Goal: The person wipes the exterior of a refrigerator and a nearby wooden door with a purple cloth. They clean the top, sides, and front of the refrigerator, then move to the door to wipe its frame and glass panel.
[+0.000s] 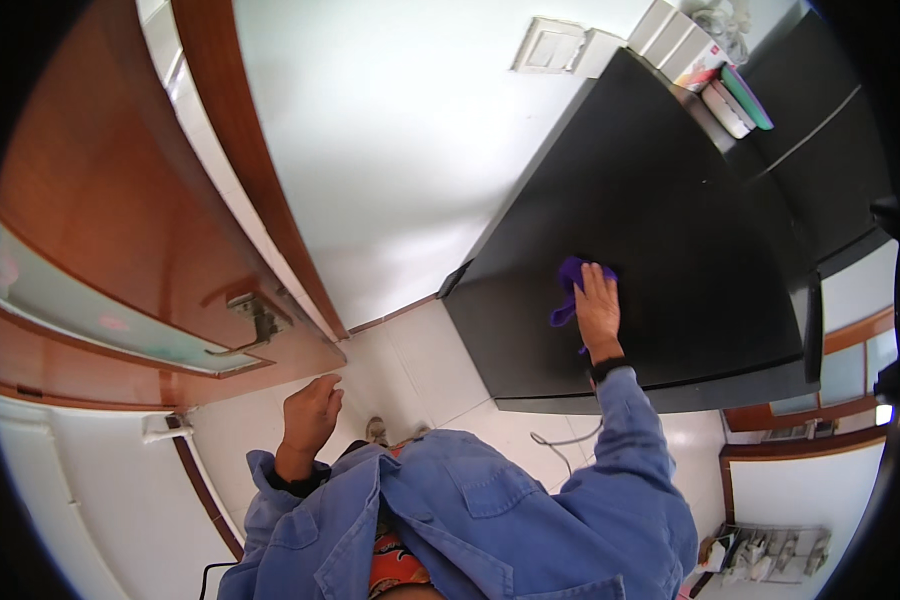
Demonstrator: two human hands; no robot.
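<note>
My right hand (598,309) lies with extended fingers on a purple cloth (570,276), holding it against the broad black side panel (667,225) of what looks like a refrigerator. Part of the cloth hangs out beyond the fingers on the left, and the rest is hidden under the palm. My left hand (311,412) is in front of my body at the left, its fingers loosely curled and nothing visible in it. It is nearest to a brown wooden door (157,277) with a metal lever handle (259,322), apart from both.
Boxes (679,45), a green-and-white item (746,97) and a clear plastic bag (724,22) rest on top of the black appliance. Light switches (551,46) are on the white wall (360,150). A grey cable (555,441) lies over the tiled floor (412,360). A wire rack (787,551) is at lower right.
</note>
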